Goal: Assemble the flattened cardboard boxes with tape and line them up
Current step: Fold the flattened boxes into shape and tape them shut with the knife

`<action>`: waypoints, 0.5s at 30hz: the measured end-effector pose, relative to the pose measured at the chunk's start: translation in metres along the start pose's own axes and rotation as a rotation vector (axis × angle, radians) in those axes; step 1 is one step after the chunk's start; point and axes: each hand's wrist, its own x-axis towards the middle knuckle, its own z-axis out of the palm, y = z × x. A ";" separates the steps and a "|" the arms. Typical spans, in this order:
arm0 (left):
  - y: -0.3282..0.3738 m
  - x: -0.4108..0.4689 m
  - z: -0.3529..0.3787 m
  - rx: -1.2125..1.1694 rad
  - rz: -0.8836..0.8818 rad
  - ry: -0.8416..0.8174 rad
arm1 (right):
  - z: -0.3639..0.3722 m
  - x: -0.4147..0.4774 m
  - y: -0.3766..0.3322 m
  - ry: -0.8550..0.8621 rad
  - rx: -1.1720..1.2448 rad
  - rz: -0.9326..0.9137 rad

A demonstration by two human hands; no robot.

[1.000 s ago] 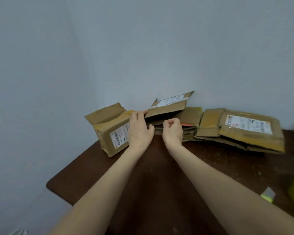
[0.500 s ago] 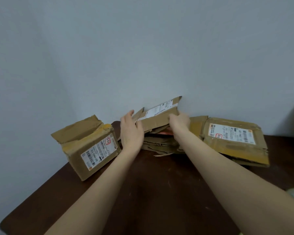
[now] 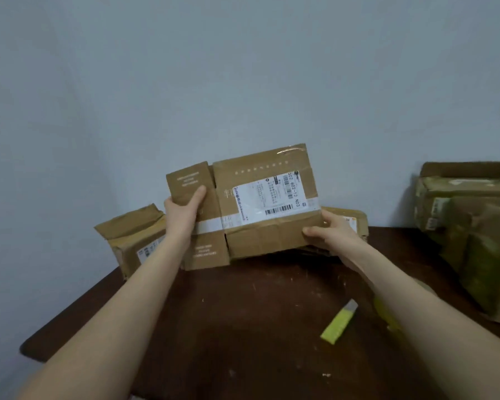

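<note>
Fingers (image 3: 198,196) of the left hand (image 3: 182,216) and right hand (image 3: 335,230) are curled on a flattened box (image 3: 266,203). Opening it square is judged to be called for next.

Dark brown table (image 3: 243,336), scuffed top.
Taped-up box (image 3: 133,243) left of the left fingers (image 3: 198,196); flat cardboard pile (image 3: 357,223) behind the right fingers (image 3: 312,230); yellow cutter (image 3: 339,323) nearer than them (tape roll (image 3: 383,308) beside it, mostly hidden).
</note>
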 end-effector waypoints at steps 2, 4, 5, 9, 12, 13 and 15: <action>-0.005 -0.021 -0.010 0.030 0.074 -0.051 | 0.008 -0.020 -0.003 0.037 -0.145 -0.042; -0.012 -0.037 -0.019 0.068 0.147 -0.123 | 0.021 -0.036 -0.004 0.135 -0.043 -0.079; -0.014 -0.044 -0.024 0.075 0.172 -0.163 | 0.027 -0.044 -0.004 0.163 0.010 -0.097; -0.026 -0.069 -0.045 0.056 0.186 -0.304 | 0.053 -0.069 0.019 0.226 -0.012 -0.130; -0.040 -0.081 -0.051 -0.010 0.175 -0.440 | 0.071 -0.082 0.033 0.222 -0.019 -0.148; -0.043 -0.084 -0.052 -0.063 0.149 -0.464 | 0.075 -0.085 0.034 0.210 -0.009 -0.162; -0.043 -0.084 -0.054 -0.143 0.108 -0.477 | 0.079 -0.088 0.033 0.182 -0.034 -0.188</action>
